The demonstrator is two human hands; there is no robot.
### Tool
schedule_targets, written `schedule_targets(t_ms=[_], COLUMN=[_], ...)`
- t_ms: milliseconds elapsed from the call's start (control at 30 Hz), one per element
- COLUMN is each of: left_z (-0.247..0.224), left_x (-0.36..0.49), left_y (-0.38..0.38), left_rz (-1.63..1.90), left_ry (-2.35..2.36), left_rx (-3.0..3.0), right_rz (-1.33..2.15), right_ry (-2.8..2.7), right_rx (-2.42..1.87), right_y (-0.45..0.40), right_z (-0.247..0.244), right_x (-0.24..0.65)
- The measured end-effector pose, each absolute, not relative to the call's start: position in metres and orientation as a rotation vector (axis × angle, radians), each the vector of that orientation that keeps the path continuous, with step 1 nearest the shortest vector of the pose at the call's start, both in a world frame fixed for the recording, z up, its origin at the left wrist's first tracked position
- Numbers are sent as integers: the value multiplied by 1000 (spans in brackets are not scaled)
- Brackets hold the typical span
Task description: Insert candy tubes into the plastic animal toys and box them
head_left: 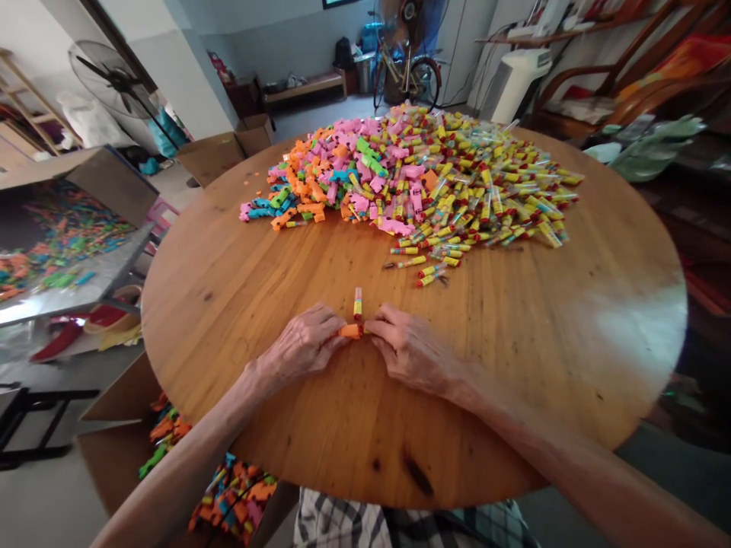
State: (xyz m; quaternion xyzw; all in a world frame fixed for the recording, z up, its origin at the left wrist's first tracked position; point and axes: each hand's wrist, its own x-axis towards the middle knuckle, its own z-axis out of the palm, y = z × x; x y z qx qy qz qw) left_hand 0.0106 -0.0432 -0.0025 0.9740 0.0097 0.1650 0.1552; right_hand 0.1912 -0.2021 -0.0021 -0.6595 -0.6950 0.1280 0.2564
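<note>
My left hand (302, 346) and my right hand (408, 350) meet over the near part of a round wooden table (240, 304). Both pinch a small orange plastic piece (350, 331) between their fingertips. A short yellow tube with red ends (358, 302) stands upright just beyond the orange piece, touching or very near it. Further back lies a big heap of yellow tubes (491, 190) on the right and a heap of pink, orange, blue and green plastic pieces (336, 179) on the left.
A cardboard box (114, 449) of coloured assembled pieces sits on the floor at my lower left. A tray of coloured pieces (51, 251) is at the left. A fan (108, 76), a bicycle (408, 72) and chairs stand beyond the table.
</note>
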Motion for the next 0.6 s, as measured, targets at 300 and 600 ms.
schedule_targets(t_ms=[300, 600], left_z=[-3, -3], left_x=[12, 17], left_y=[-44, -46], left_rz=[461, 465], left_ry=[46, -8], left_rx=[2801, 2788], right_rz=[316, 290], right_ry=[-1914, -2140], right_rx=[-1794, -1917], right_y=[-202, -201], right_z=[-3, 9], right_x=[195, 193])
